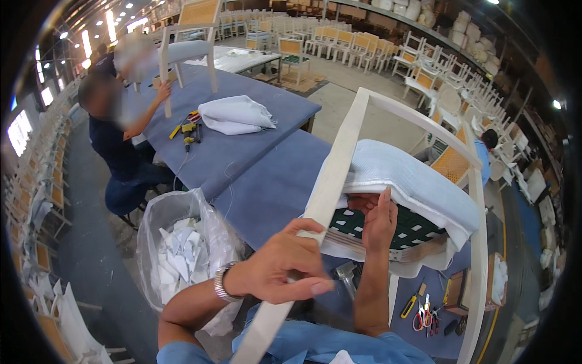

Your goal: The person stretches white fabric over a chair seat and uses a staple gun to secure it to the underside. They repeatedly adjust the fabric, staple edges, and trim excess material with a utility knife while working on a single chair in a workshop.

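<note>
A pale wooden chair (pixel 350 144) lies tipped in front of me, its seat underside facing my body. White fabric (pixel 406 159) covers the padded seat, its edge hanging loose along the near side. Dark green woven webbing (pixel 418 232) shows beneath. My left hand (pixel 285 267), with a metal watch band at the wrist, wraps round the nearer left chair leg. At the seat's underside my right hand (pixel 379 221) has its fingers bent at the fabric edge, thumb up against it; the fingertips are partly hidden. Below, between my forearms, lies a grey metal tool (pixel 348 278), partly covered.
A clear bag (pixel 148 242) of white scraps stands left. Scissors (pixel 422 318), a yellow knife (pixel 408 307) and a cardboard box (pixel 458 291) lie lower right. Across the blue table (pixel 273 164) are folded white cloth (pixel 236 115), a yellow-black power tool (pixel 189 134) and a co-worker (pixel 124 145).
</note>
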Motion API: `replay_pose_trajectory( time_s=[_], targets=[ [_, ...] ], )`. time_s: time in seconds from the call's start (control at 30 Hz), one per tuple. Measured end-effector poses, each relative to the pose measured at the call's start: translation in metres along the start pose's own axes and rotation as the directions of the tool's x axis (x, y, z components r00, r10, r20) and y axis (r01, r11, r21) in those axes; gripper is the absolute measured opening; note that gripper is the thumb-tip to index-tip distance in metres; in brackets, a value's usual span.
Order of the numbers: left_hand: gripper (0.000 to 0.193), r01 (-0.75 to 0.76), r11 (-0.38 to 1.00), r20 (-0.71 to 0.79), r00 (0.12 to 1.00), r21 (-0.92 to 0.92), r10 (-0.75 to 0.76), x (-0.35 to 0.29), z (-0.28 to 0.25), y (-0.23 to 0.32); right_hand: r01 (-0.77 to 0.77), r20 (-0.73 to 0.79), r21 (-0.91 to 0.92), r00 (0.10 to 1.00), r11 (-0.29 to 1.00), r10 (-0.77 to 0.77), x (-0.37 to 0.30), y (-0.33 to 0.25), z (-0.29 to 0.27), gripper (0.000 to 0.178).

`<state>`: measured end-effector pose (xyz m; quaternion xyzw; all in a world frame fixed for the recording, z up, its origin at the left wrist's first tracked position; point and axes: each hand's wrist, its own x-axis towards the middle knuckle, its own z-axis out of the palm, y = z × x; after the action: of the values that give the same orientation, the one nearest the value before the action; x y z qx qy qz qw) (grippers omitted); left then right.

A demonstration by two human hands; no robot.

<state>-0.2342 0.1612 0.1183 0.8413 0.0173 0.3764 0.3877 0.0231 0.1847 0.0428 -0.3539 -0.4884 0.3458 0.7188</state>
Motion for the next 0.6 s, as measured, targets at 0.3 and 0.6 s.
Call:
replay_pose_trajectory(
  time_s=[0.3, 0.6],
  targets=[
    [0.026, -0.076, 0.99, -0.162, 0.982, 0.115, 0.094, -0.001, 0.012, -0.003, -0.04, -0.378, -0.321, 0.922, 0.946, -0.089, -0.071, 0.052, 0.039, 0.037],
    [0.039, -0.056, 0.992, -0.184, 0.98, 0.116, 0.076, -0.005, 0.026, 0.008, -0.389, -0.555, -0.551, 0.832, 0.739, 0.024, -0.179, 0.125, 0.002, 0.04]
  ],
)
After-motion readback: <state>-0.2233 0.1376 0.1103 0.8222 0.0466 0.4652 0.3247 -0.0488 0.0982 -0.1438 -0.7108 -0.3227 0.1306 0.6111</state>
